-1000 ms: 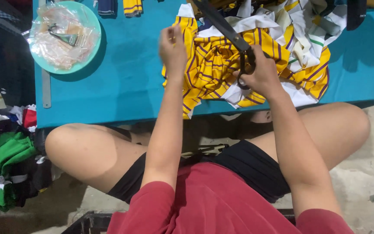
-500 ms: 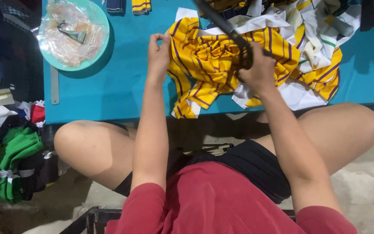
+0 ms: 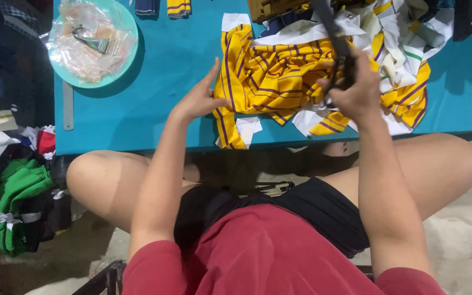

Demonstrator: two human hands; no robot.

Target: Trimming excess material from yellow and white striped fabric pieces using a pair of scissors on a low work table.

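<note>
A round pale-green plate (image 3: 128, 33) sits at the far left of the teal tabletop (image 3: 154, 65), heaped with crinkled clear plastic wrap (image 3: 91, 46) and a small metal clip (image 3: 95, 43). A flat grey ruler (image 3: 68, 106) lies along the tabletop's left edge, near the plate. Two small folded striped pieces (image 3: 164, 7) rest at the far edge.

The left hand (image 3: 200, 98) is raised edge-on just left of the yellow striped fabric (image 3: 277, 74), fingers (image 3: 212, 71) straight and pressed together, thumb out, at or just off the cloth's left border; contact cannot be told. The right hand (image 3: 356, 93) is curled into a fist around a dark strap-like tool (image 3: 337, 46) that runs away toward the far edge, resting over the fabric's right part.

The fabric is soft knit, mustard yellow with thin purple and white stripes, rumpled in folds at the tabletop's middle, with white cut scraps (image 3: 247, 128) at its near edge. A mixed pile of white, green-striped cloth (image 3: 411, 38) lies at the far right. Beside the tabletop, on the left, green and red garments (image 3: 17, 186) are bundled on the floor.
</note>
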